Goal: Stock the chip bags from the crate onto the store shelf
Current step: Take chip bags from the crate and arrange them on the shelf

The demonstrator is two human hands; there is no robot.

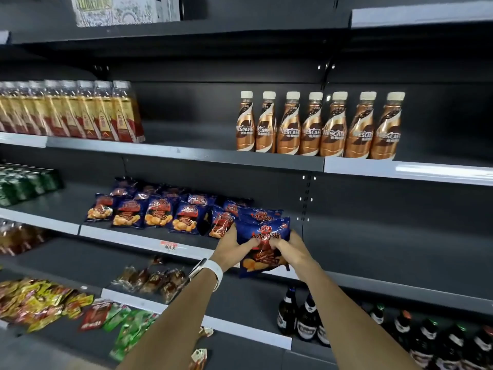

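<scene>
Both hands on one blue chip bag (262,240), held upright over the shelf (386,287) edge, just right of the bag row (170,209). Left hand (234,249) on the bag's left side, fingers curled onto its front, pinching the foil. Right hand (289,248) on the bag's right side, fingers curled inward, gripping the front likewise. White watch (206,271) on the left wrist. Another blue bag (260,213) right behind the held one, touching it. Row of matching bags standing along the same shelf to the left, some leaning back. One level up: coffee bottles (317,126) in a line, tea bottles (72,113) far left. One level down: brown snack packs (152,279), dark beer bottles (301,316) to the right. Lowest level: yellow, red and green sachets (61,305) in loose heaps. White carton (125,9) on the top shelf. No crate in view.
</scene>
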